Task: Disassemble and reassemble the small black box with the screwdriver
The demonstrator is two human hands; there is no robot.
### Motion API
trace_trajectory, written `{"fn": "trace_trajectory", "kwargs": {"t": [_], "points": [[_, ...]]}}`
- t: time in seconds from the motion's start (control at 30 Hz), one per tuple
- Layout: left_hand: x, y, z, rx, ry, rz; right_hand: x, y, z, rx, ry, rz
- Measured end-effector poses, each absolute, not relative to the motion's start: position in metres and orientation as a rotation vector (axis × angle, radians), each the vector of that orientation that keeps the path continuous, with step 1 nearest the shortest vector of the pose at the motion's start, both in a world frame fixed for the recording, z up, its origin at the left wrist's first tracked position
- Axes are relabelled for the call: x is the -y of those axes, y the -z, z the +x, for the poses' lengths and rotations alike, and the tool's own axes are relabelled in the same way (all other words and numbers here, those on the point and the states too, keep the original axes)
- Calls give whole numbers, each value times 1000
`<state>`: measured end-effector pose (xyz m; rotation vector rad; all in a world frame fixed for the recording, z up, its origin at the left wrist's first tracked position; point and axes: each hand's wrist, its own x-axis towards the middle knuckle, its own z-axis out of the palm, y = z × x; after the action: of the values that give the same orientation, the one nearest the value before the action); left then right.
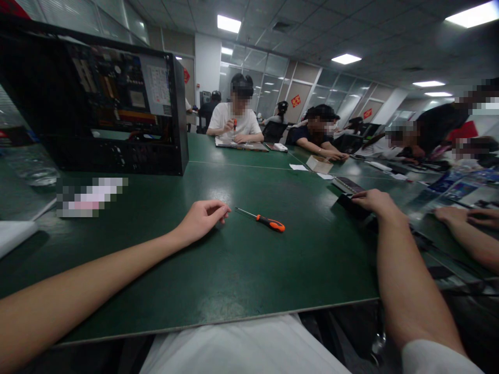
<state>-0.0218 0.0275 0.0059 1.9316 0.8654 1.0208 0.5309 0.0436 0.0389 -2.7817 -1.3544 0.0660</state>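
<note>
My left hand (206, 218) rests on the green table with its fingers loosely curled in, and nothing shows in it. Just right of its fingertips lies a screwdriver (271, 223) with an orange and black handle, its metal shaft pointing toward that hand. Farther right, my right hand (376, 201) has its thumb and fingers closed on the edge of a black flat object (353, 206). This object looks tilted off the tabletop; its kind is too dark to make out, and the hand partly hides it.
An open computer case (180, 114) stands at the left, beside a clear plastic bottle (35, 161). A small open box (319, 164) and a dark keyboard-like item (346, 185) lie toward the right. Several people sit around; another person's hands (452, 214) are at the right.
</note>
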Motion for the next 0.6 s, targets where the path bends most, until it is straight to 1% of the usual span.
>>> {"fn": "trace_trajectory", "kwargs": {"t": [0.3,0.6], "points": [[-34,-1,-22,-858,-1016,1852,-46,-37,538,1383,-96,-2831],[-35,1,-21,-861,-1000,1820,-47,-34,540,1467,-114,-2780]]}}
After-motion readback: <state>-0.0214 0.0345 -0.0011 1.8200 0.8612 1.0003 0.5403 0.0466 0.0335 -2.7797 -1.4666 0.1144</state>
